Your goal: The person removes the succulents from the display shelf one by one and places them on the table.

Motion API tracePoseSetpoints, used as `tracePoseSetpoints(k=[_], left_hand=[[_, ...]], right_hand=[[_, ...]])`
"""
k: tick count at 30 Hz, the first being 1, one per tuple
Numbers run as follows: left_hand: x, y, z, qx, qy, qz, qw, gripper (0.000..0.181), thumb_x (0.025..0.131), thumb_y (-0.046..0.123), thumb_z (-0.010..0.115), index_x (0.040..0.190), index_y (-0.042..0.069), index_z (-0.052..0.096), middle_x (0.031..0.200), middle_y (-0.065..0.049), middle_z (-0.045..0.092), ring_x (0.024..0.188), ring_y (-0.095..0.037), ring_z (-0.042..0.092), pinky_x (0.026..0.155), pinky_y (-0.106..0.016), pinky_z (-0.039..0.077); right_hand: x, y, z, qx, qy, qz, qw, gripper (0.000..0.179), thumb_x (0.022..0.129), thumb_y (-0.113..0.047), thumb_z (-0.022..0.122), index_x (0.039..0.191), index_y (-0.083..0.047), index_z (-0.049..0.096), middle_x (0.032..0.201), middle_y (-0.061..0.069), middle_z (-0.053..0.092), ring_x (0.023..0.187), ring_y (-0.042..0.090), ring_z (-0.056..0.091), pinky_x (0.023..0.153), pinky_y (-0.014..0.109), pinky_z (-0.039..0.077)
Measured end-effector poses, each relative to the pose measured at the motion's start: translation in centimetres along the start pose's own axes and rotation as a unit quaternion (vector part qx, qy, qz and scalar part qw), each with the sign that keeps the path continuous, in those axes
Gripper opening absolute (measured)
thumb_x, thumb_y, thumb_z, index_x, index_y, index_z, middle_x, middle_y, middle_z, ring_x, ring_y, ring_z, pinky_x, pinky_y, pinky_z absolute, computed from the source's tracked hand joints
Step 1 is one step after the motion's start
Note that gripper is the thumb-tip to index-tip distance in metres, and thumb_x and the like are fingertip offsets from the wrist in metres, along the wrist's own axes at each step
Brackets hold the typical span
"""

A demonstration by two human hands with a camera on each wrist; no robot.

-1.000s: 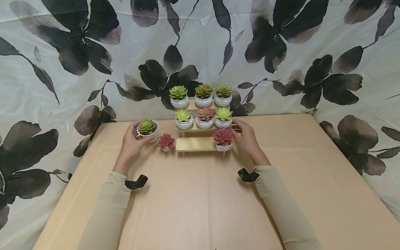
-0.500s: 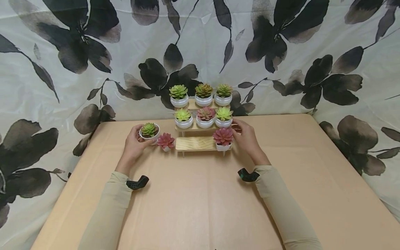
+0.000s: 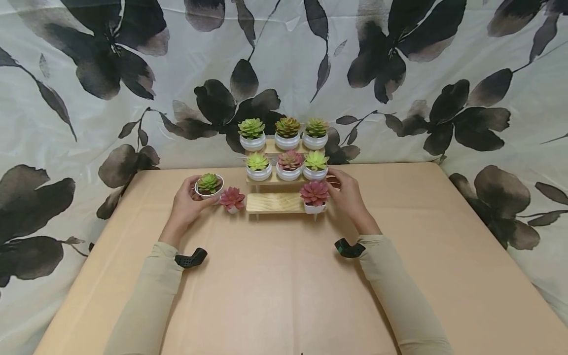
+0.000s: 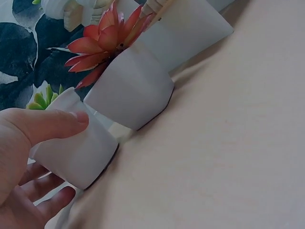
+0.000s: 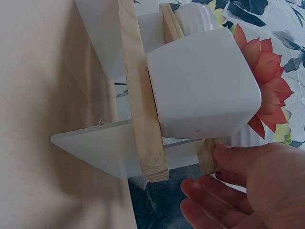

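My left hand (image 3: 184, 209) grips a green succulent in a round white pot (image 3: 209, 184), thumb on the near side and fingers behind and below it. In the left wrist view this white pot (image 4: 78, 150) stands close to the table, beside a pink succulent (image 3: 232, 198) in a squarish white pot. To their right is a three-tier wooden plant stand (image 3: 275, 203). Another pink succulent (image 3: 314, 194) occupies the right end of its lowest tier. My right hand (image 3: 352, 199) pinches the right end of the middle board (image 5: 208, 157) between thumb and index finger.
Three potted succulents (image 3: 287, 143) line the top tier. On the middle tier stand two light green ones and a reddish one (image 3: 290, 162). A floral cloth (image 3: 301, 64) hangs behind the table (image 3: 284, 286). Each wrist carries a black device (image 3: 192, 258).
The left hand has shifted the green succulent slightly right and nearer, closer to the loose pink one. The right hand keeps its place at the stand. The head view has tilted a little.
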State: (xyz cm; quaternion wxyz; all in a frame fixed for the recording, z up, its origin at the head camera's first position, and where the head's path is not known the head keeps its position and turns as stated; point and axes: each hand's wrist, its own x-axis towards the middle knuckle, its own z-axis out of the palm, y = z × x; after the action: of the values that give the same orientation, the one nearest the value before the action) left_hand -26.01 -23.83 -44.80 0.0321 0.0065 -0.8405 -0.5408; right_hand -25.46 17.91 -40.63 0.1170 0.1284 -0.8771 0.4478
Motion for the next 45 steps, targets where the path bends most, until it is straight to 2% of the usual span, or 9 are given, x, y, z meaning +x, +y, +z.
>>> tracePoseSetpoints(k=[6,10,13,21,31,35,40,42,45], left_hand=[[-0.4,-0.5,-0.6,-0.005,-0.019,0.011,0.9997,0.093,0.078,0.020,0.081,0.151,0.011,0.023,0.153,-0.015,0.035,0.140,-0.032,0.038,0.116,-0.049,0.036],[-0.3,-0.4,-0.8,0.000,-0.017,0.023,0.9996,0.094,0.078,0.018,0.081,0.152,0.012,0.023,0.153,-0.016,0.035,0.138,-0.034,0.038,0.115,-0.051,0.037],[-0.3,-0.1,-0.9,-0.001,-0.016,0.031,0.9994,0.095,0.077,0.016,0.082,0.152,0.010,0.024,0.153,-0.017,0.035,0.139,-0.035,0.037,0.116,-0.051,0.036],[-0.5,1.2,-1.5,-0.024,-0.039,0.047,0.9978,0.092,0.079,0.005,0.078,0.152,0.004,0.021,0.154,-0.023,0.030,0.140,-0.041,0.033,0.118,-0.054,0.031],[-0.1,1.0,-2.0,-0.012,-0.020,0.101,0.9946,0.076,0.085,0.005,0.071,0.150,0.012,0.031,0.150,-0.017,0.038,0.142,-0.031,0.033,0.121,-0.050,0.028],[-0.1,1.8,-2.1,-0.022,0.002,0.122,0.9923,0.072,0.086,0.006,0.071,0.148,0.012,0.035,0.148,-0.015,0.042,0.141,-0.028,0.035,0.121,-0.049,0.028],[-1.0,3.9,-2.0,-0.054,0.019,0.163,0.9850,0.066,0.086,-0.001,0.067,0.145,0.004,0.038,0.143,-0.019,0.045,0.137,-0.033,0.039,0.118,-0.051,0.031],[-1.3,4.8,-1.8,-0.070,0.022,0.171,0.9826,0.064,0.086,-0.003,0.066,0.144,0.002,0.040,0.141,-0.020,0.046,0.135,-0.034,0.041,0.117,-0.051,0.032],[-1.6,5.5,-1.6,-0.089,0.024,0.171,0.9809,0.063,0.085,-0.005,0.066,0.142,0.000,0.041,0.138,-0.019,0.049,0.134,-0.033,0.042,0.117,-0.045,0.036]], right_hand=[[0.0,-0.2,0.4,-0.001,-0.005,0.004,1.0000,0.039,0.094,-0.001,0.058,0.132,0.003,0.053,0.130,0.024,0.057,0.113,0.041,0.061,0.099,0.046,0.054],[0.0,-0.2,0.4,-0.001,-0.004,0.010,0.9999,0.040,0.094,-0.002,0.058,0.133,0.002,0.053,0.130,0.023,0.057,0.114,0.042,0.061,0.099,0.046,0.054],[0.1,0.0,0.5,-0.002,-0.005,0.017,0.9998,0.040,0.095,-0.004,0.058,0.134,0.001,0.052,0.131,0.022,0.057,0.115,0.041,0.060,0.100,0.046,0.054],[0.0,0.3,0.5,0.013,-0.004,0.033,0.9994,0.039,0.095,-0.006,0.059,0.133,-0.001,0.054,0.132,0.021,0.058,0.116,0.039,0.061,0.099,0.047,0.054],[0.3,0.1,0.4,0.032,0.000,0.030,0.9990,0.037,0.095,-0.007,0.059,0.132,0.000,0.056,0.131,0.021,0.058,0.116,0.040,0.060,0.099,0.046,0.054],[0.4,0.0,0.3,0.030,0.000,0.032,0.9990,0.037,0.095,-0.008,0.059,0.131,0.000,0.056,0.131,0.021,0.059,0.116,0.038,0.061,0.100,0.046,0.053],[0.5,0.1,0.2,0.028,-0.003,0.034,0.9990,0.038,0.095,-0.008,0.059,0.132,-0.001,0.056,0.132,0.020,0.059,0.116,0.036,0.061,0.100,0.045,0.054],[0.5,0.1,0.1,0.027,-0.003,0.035,0.9990,0.038,0.095,-0.008,0.059,0.132,-0.001,0.055,0.132,0.020,0.058,0.116,0.036,0.061,0.100,0.045,0.054],[0.6,0.1,0.0,0.027,-0.002,0.037,0.9990,0.038,0.095,-0.008,0.059,0.133,-0.001,0.055,0.132,0.020,0.058,0.117,0.038,0.060,0.100,0.045,0.054]])
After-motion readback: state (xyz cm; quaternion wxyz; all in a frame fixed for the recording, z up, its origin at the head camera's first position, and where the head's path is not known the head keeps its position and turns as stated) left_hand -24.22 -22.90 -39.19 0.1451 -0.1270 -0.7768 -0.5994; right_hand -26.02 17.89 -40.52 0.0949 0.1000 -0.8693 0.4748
